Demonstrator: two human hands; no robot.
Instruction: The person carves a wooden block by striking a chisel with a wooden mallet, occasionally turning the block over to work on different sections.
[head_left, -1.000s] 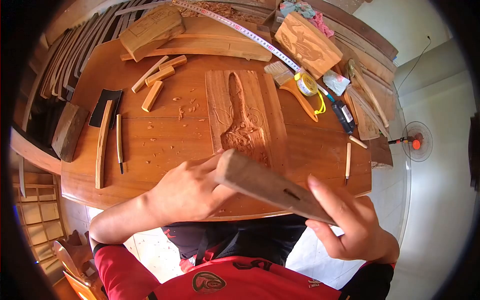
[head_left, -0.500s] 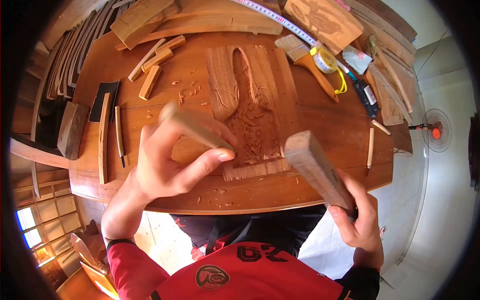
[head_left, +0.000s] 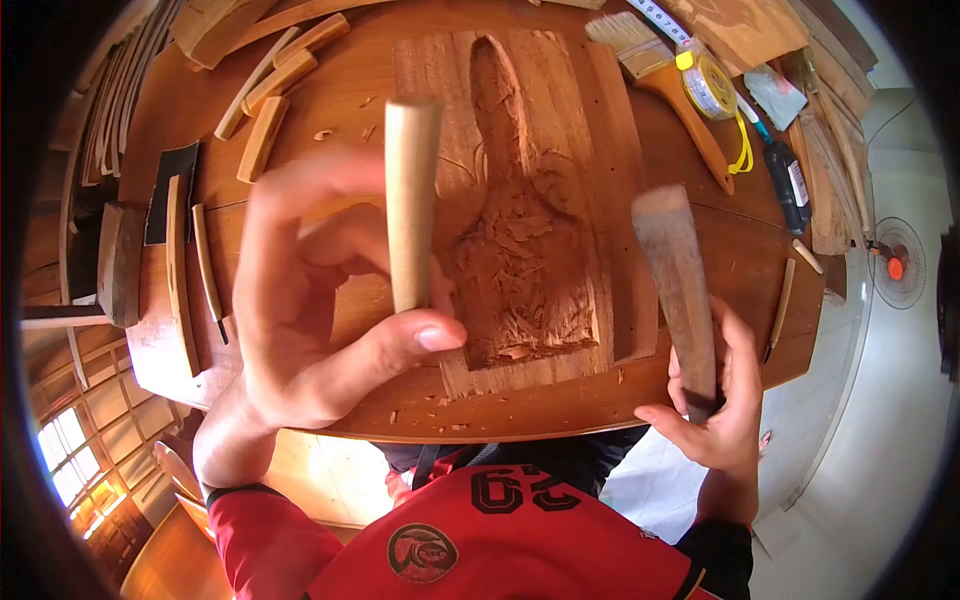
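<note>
While the carved board (head_left: pixel 555 110) is lying on the table (head_left: pixel 750 270) with wood shavings (head_left: pixel 520 230) in its recess, the left hand (head_left: pixel 285 335) is holding a pale wooden handle (head_left: pixel 412 200) upright between thumb and fingers. The right hand (head_left: pixel 728 410) is gripping the lower end of a dark wooden bar (head_left: pixel 675 260) with curled fingers. Farther out, a brush (head_left: pixel 693 125) and a tape measure (head_left: pixel 710 88) are resting.

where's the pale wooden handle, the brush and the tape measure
Pale wooden handle (head_left: pixel 411 203): head view, middle of its shaft
Brush (head_left: pixel 688 116): head view, wooden grip
Tape measure (head_left: pixel 708 86): head view, round case
</note>
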